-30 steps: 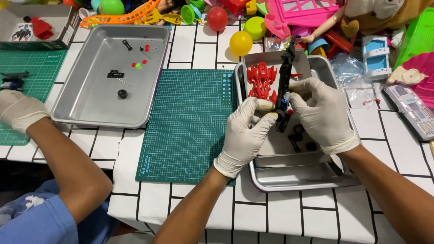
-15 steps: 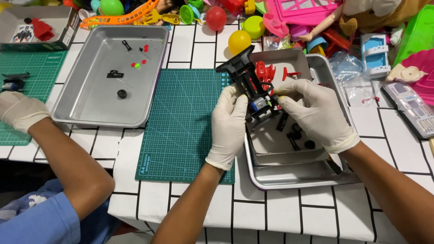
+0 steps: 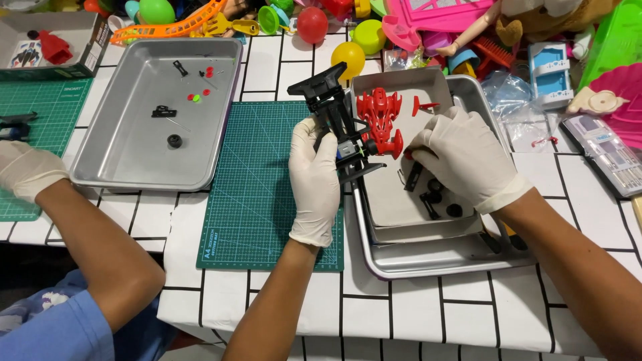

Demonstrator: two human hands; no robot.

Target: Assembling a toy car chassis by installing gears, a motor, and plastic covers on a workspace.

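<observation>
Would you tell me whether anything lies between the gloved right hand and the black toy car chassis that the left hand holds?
Yes: the red plastic car body lies between the right hand and the black toy car chassis, which the left hand holds at the tray's edge.

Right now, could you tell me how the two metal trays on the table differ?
The left tray holds only a few small scattered parts; the right tray holds a grey inner tray, a red car body and black wheels. The left hand and right hand work over the right one. Both are shiny and rectangular.
</observation>
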